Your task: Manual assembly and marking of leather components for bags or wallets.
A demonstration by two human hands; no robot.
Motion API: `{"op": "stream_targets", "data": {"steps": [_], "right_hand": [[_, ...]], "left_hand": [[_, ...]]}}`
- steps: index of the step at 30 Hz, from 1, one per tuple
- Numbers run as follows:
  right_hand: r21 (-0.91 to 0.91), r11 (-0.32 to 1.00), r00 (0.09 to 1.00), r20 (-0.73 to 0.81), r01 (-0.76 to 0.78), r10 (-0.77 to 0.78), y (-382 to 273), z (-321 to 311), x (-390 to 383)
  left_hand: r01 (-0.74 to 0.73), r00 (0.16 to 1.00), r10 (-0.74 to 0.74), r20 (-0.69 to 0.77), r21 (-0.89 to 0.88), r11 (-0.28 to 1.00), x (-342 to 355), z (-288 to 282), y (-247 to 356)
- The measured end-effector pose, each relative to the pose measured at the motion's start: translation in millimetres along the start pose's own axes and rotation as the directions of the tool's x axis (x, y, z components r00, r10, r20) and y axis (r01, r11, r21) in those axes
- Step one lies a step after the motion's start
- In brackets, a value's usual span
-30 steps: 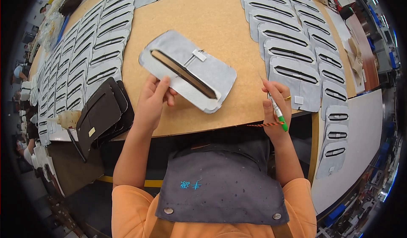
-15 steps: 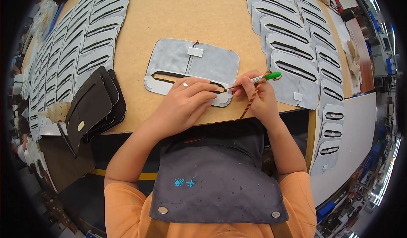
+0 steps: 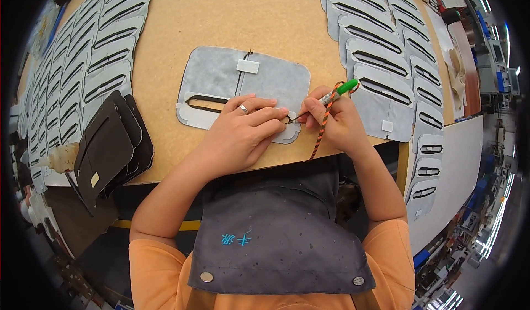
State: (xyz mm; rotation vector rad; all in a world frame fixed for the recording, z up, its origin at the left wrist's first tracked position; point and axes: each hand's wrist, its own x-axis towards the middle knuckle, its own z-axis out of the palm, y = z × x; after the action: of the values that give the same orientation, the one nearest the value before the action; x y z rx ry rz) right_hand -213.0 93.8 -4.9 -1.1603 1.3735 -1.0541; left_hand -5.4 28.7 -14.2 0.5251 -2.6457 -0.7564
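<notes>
On the tan worktable (image 3: 221, 17), press the grey slotted panel (image 3: 210, 72) flat under the outstretched left hand (image 3: 241, 134), steadying the green-ended pen-shaped tool (image 3: 346, 87), pinched in the right hand (image 3: 337, 117), near the slot's right end (image 3: 288, 119).

A second ago the left hand (image 3: 243, 127) held the gray panel (image 3: 212, 72) up by its near edge; now the panel lies flat on the bench (image 3: 232, 11), that hand spread over its slot (image 3: 207, 98). The right hand (image 3: 337, 119), then apart from the panel, has brought the pen (image 3: 346, 87) to the slot's right end. The pen's green end, earlier near the wrist, now points up and away.
</notes>
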Motion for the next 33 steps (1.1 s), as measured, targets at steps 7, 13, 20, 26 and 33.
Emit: {"op": "stream_targets", "data": {"steps": [7, 13, 20, 26, 33], "right_hand": [[-0.534, 0.620, 0.814, 0.300, 0.575, -0.497, 3, 5, -30], [-0.593, 0.516, 0.759, 0.280, 0.618, -0.588, 24, 1, -47], [-0.307, 0.842, 0.857, -0.131, 0.443, -0.498, 22, 9, -50], [-0.453, 0.770, 0.847, -0.056, 0.450, -0.528, 20, 17, -47], [-0.445, 0.765, 0.834, -0.067, 0.466, -0.548, 21, 17, -46]], "left_hand": [[0.017, 0.999, -0.016, -0.033, 0.021, 1.000, -3, 3, 0], [0.027, 0.998, -0.029, -0.055, -0.040, 0.999, -3, 3, 1], [0.091, 0.995, -0.092, -0.042, -0.033, 0.995, -3, 3, 8], [0.008, 0.997, 0.008, -0.079, 0.201, 0.980, -4, 4, 17], [-0.053, 0.996, 0.067, -0.058, 0.222, 0.974, -11, 10, 14]]}}
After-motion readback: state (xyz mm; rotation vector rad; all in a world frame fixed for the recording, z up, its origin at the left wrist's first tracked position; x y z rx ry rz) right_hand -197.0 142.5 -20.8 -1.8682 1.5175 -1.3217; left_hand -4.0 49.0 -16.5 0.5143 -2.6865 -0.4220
